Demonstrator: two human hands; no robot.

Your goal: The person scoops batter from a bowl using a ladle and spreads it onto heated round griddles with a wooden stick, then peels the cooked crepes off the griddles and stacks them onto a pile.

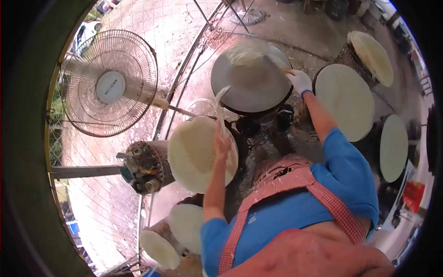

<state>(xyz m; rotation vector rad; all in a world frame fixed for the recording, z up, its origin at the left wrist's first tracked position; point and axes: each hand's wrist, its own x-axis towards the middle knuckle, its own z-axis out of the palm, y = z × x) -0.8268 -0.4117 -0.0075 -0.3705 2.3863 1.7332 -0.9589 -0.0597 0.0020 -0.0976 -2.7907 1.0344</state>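
Note:
My left hand (pixel 222 144) is closed round the lower end of a pale, batter-coated stick (pixel 221 104), whose tip reaches the left edge of a round grey griddle (pixel 251 94). Beneath this hand is a round pale sheet (pixel 191 150) on another round plate. At the griddle's right edge my right hand (pixel 301 81), in a white glove, grips a tool with a light handle (pixel 289 72). The tool's far end is blurred over the griddle, beside a thin pale layer (pixel 251 54) at the back.
A large fan (pixel 110 87) stands at the left above a debris-topped cylinder (pixel 145 167). More pale rounds lie on the right (pixel 345 102), far right (pixel 393 147), upper right (pixel 373 57) and lower left (pixel 187 227). A red object (pixel 413 195) is at the right.

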